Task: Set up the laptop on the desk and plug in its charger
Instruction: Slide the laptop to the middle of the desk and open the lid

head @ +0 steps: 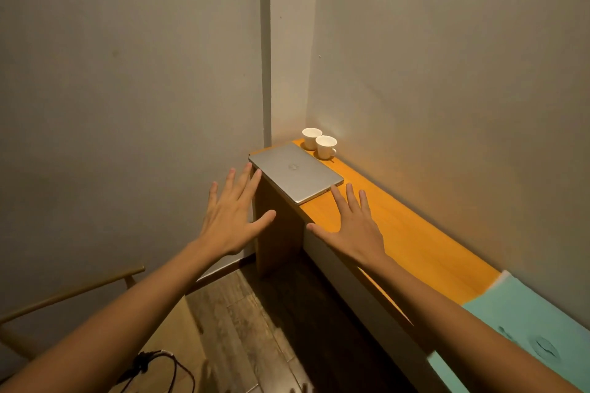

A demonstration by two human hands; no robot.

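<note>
A closed silver laptop [295,172] lies flat at the far left end of a narrow orange desk [412,233], in the wall corner. My left hand [234,214] is stretched out with fingers spread, its fingertips close to the laptop's left corner, just off the desk's end. My right hand [352,226] hovers over the desk top with fingers apart, its fingertips just short of the laptop's near edge. Neither hand holds anything. A black cable, possibly the charger [156,367], lies on the seat of a wooden chair at the lower left.
Two white cups [319,142] stand behind the laptop against the corner. A teal cloth [523,322] covers the desk's near right end. Walls close in the desk at the back and left. The wooden chair [73,293] stands at the left over a wood plank floor [255,322].
</note>
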